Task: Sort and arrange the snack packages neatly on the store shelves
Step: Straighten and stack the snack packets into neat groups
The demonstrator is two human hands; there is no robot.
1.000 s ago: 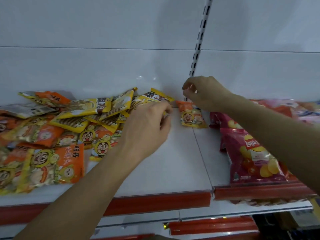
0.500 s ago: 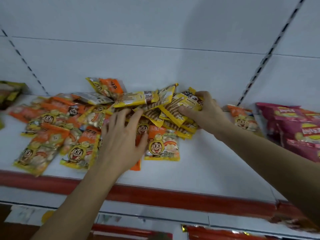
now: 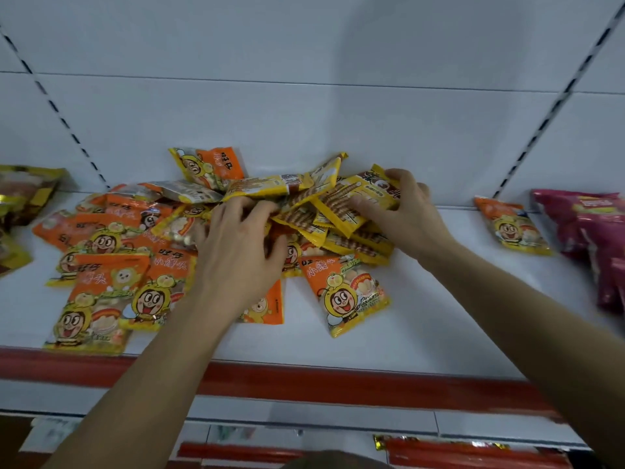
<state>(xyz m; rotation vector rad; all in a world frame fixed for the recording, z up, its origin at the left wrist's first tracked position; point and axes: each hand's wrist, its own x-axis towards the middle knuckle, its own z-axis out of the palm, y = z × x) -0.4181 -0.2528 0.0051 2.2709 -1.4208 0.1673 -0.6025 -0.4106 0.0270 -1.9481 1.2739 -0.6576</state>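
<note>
- Your right hand [image 3: 402,211] grasps a yellow wafer-roll packet [image 3: 355,201] at the right end of the heap, thumb lying across its face and fingers curled over its top edge.
- Your left hand [image 3: 236,245] lies palm down on the middle of the heap, fingers bent, their tips among the yellow packets; you cannot tell from here whether it is gripping one of them.
- More yellow wafer-roll packets [image 3: 267,186] are stacked crosswise between and under your two hands, up against the white back panel [image 3: 304,123].
- Orange cartoon-face snack packets [image 3: 101,299] sprawl left and in front of the heap, overlapping one another; one orange packet [image 3: 348,292] lies just right of your left wrist.
- A lone orange packet [image 3: 510,225] sits well apart to the right, beside the pink chip bags [image 3: 588,238].
- Everything rests on the white shelf [image 3: 422,319] with its red front strip [image 3: 338,380].
- Dark gold-edged bags [image 3: 20,198] show at the far left.
</note>
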